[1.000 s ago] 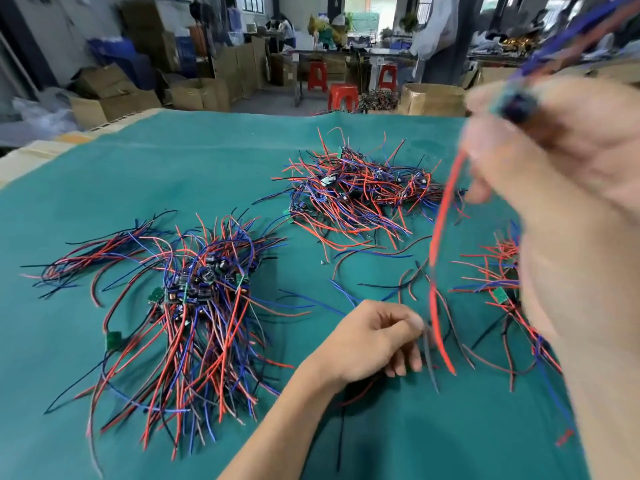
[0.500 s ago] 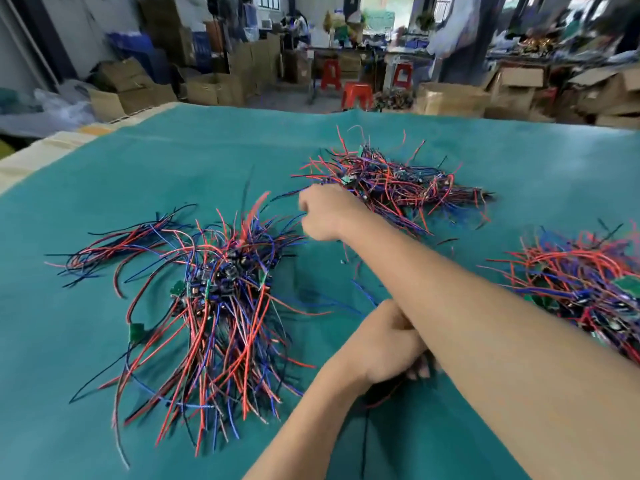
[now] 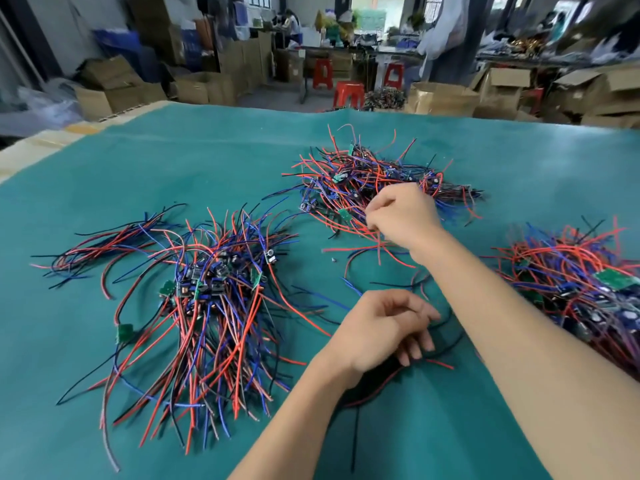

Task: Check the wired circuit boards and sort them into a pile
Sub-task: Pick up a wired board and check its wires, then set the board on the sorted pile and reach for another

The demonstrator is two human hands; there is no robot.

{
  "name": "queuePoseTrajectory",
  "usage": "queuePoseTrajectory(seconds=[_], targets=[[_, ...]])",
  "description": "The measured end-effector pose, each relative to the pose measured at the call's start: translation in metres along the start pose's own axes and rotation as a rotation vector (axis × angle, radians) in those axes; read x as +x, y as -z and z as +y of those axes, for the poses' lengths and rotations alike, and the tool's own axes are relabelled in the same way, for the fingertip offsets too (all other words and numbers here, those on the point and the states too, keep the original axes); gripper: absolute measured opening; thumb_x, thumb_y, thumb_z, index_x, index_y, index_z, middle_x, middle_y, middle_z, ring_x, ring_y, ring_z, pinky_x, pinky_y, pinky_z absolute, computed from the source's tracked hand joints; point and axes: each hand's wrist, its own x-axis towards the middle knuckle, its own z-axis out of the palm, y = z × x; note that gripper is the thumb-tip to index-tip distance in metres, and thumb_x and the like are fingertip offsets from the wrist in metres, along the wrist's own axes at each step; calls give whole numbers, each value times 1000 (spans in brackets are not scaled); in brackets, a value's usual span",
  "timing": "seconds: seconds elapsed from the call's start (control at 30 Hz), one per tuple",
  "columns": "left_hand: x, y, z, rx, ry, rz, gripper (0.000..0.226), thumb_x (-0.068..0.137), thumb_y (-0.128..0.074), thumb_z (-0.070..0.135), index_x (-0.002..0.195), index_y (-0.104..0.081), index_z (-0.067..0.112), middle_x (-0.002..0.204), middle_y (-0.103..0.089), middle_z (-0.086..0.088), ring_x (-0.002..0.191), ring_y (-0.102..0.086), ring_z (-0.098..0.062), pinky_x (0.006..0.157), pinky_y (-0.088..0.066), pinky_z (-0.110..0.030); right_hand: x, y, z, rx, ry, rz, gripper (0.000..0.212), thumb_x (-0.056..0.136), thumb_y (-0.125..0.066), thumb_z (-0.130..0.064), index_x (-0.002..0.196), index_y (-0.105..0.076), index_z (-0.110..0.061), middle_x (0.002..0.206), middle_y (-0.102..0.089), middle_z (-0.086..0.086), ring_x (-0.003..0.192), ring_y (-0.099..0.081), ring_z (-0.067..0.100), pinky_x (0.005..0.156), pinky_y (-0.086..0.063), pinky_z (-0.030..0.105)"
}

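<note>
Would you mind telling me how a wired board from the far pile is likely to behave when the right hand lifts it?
Its wires will probably droop, since those in the far pile curve loosely. It may drag neighbours along, as the strands are tangled where the right hand reaches in. It looks light: small boards, thin leads.

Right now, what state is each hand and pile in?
Right hand: reaching into far pile, fingers pinching red wires.
Left hand: resting on cloth, fingers curled over loose wires.
Far pile: tangled.
Left pile: fanned out, untouched.
Right pile: heaped, untouched.
</note>
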Motion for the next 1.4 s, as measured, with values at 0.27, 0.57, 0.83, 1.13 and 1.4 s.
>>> queuePoseTrajectory(seconds=[0.27, 0.57, 0.83, 1.13, 1.4], targets=[[11, 6, -4, -573, -4, 328, 15, 102, -52, 26, 104, -46, 12, 105, -67, -17, 64, -67, -23, 50, -48, -25, -100, 69, 63, 399, -98, 114, 19, 56, -66, -9, 73, -72, -16, 57, -64, -1, 49, -52, 7, 43, -37, 16], [12, 8, -8, -418, 48, 248, 28, 100, -52, 15, 115, -62, -6, 101, -66, -16, 89, -63, -29, 79, -53, -31, -141, 51, 81, 307, -103, -262, 23, 73, -79, 10, 76, -75, -12, 75, -75, 9, 67, -66, 12, 63, -50, 19], [9, 7, -13, -273, -66, 166, 23, 91, -61, -2, 114, -61, 2, 87, -68, -8, 77, -61, -16, 67, -50, -23, -138, 58, 86, 503, -32, -158, 7, 72, -75, -8, 79, -75, -8, 78, -75, 14, 71, -69, 23, 73, -56, 28], [7, 5, -11, -317, -80, 197, 23, 92, -63, -1, 109, -52, 10, 71, -57, -3, 62, -50, -14, 55, -42, -21, -136, 63, 88, 773, -39, -273, 21, 72, -58, -4, 78, -78, -8, 87, -76, 19, 88, -72, 27, 84, -55, 30], [7, 11, -8, -493, -17, 187, 28, 94, -59, 4, 121, -63, 9, 101, -71, -11, 74, -63, -13, 65, -51, -19, -130, 63, 103, 414, -225, -97, 13, 83, -66, -15, 77, -77, -14, 80, -78, 5, 72, -70, 14, 62, -49, 24]])
